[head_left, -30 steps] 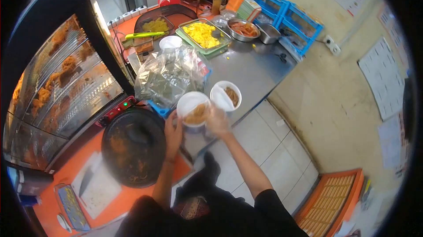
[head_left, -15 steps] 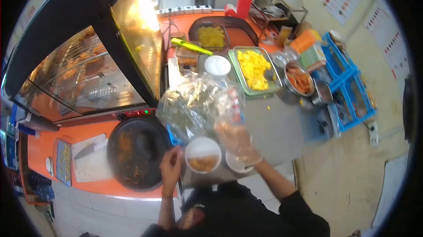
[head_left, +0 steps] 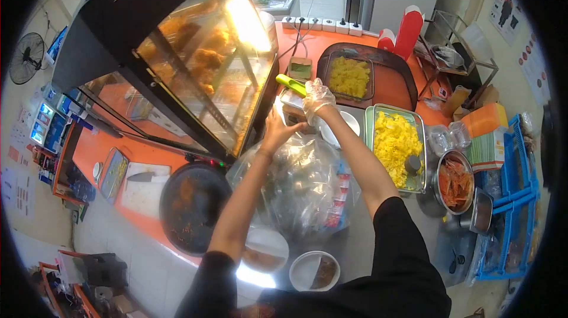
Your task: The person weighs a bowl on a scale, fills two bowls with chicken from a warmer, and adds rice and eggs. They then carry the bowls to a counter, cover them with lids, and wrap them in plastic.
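Observation:
My left hand (head_left: 279, 131) is bare and reaches to a small container (head_left: 293, 105) beside the warmer, its fingers curved round the near left side. My right hand (head_left: 318, 98), in a clear plastic glove, is closed at the right end of a green-handled utensil (head_left: 290, 84) over that container. Clear plastic bags (head_left: 296, 182) lie below my forearms. Nearer my body stand two white bowls: one (head_left: 263, 250) partly under my left arm, and another (head_left: 315, 270) with brown food in one half. A white tub (head_left: 349, 121) is partly hidden by my right forearm.
The glass food warmer (head_left: 195, 69) stands left, above a round dark pan (head_left: 195, 208) and a knife on a cutting board (head_left: 142, 197). To the right are a tray of yellow food (head_left: 395, 149), a bowl of orange strips (head_left: 454, 182) and blue racks (head_left: 515, 205).
Both hands have moved from the near bowls up to the container by the warmer. The view has shifted, and the near bowls now sit lower in it.

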`<state>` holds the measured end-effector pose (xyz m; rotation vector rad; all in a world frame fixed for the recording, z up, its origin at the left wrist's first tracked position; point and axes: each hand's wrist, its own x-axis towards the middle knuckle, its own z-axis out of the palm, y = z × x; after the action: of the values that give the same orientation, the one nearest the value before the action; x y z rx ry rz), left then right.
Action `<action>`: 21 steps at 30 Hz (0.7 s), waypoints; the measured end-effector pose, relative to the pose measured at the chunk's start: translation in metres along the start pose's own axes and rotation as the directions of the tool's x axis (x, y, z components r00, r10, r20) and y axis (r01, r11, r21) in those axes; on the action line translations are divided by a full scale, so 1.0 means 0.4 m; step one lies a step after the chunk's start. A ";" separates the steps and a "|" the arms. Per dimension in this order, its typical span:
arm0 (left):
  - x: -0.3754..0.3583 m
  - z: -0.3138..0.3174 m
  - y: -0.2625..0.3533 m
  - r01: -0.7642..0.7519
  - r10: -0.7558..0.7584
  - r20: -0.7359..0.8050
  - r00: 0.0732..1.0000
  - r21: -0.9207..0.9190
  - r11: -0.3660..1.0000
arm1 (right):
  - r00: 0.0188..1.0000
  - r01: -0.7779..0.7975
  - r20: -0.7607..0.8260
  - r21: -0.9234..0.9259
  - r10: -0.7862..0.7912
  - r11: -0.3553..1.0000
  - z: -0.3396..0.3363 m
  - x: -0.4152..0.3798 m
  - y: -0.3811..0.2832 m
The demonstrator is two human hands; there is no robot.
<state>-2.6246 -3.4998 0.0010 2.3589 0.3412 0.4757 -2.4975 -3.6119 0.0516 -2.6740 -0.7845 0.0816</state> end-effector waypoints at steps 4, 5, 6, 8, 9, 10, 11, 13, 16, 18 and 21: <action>0.072 0.078 0.014 0.138 -0.167 -0.117 0.979 -0.224 0.965 | 0.998 -0.027 -0.052 0.109 0.033 0.994 0.007 0.034 0.063; 0.078 0.089 0.019 0.138 -0.166 -0.118 0.979 -0.215 0.967 | 0.991 -0.012 -0.125 0.224 0.041 0.974 0.034 0.048 0.093; 0.083 0.100 0.023 0.130 -0.163 -0.164 0.973 -0.191 0.973 | 0.979 0.011 -0.196 0.335 0.058 0.942 0.061 0.065 0.119; 0.099 0.120 0.024 0.113 -0.147 -0.209 0.967 -0.165 0.980 | 0.969 0.042 -0.240 0.374 0.052 0.927 0.065 0.062 0.133; 0.101 0.128 0.022 0.105 -0.133 -0.233 0.963 -0.130 0.986 | 0.959 0.074 -0.281 0.404 0.047 0.912 0.068 0.057 0.140; 0.102 0.134 0.019 0.098 -0.119 -0.255 0.959 -0.094 0.991 | 0.946 0.107 -0.321 0.431 0.042 0.896 0.068 0.056 0.147; 0.098 0.113 0.028 0.157 -0.184 -0.121 0.975 -0.210 0.965 | 0.924 0.162 -0.383 0.428 0.016 0.889 0.093 0.069 0.160; 0.081 0.087 0.043 0.149 -0.164 -0.122 0.979 -0.125 0.981 | 0.918 0.104 -0.379 0.507 0.113 0.856 0.138 0.105 0.198; 0.091 0.068 0.024 0.039 -0.036 -0.238 0.971 0.010 0.999 | 0.920 0.061 -0.344 0.602 0.190 0.796 0.107 0.118 0.264; 0.089 0.022 0.048 -0.049 0.042 -0.211 0.977 -0.026 0.998 | 0.889 0.008 -0.363 0.621 0.279 0.784 0.106 0.135 0.299; 0.061 -0.025 0.076 -0.090 0.096 -0.163 0.982 0.044 0.995 | 0.917 -0.078 -0.292 0.537 0.272 0.840 0.081 0.126 0.291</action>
<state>-2.6034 -3.5069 0.0346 2.3845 0.3182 0.7172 -2.4002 -3.6661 -0.0172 -2.1442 -0.3279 -0.1314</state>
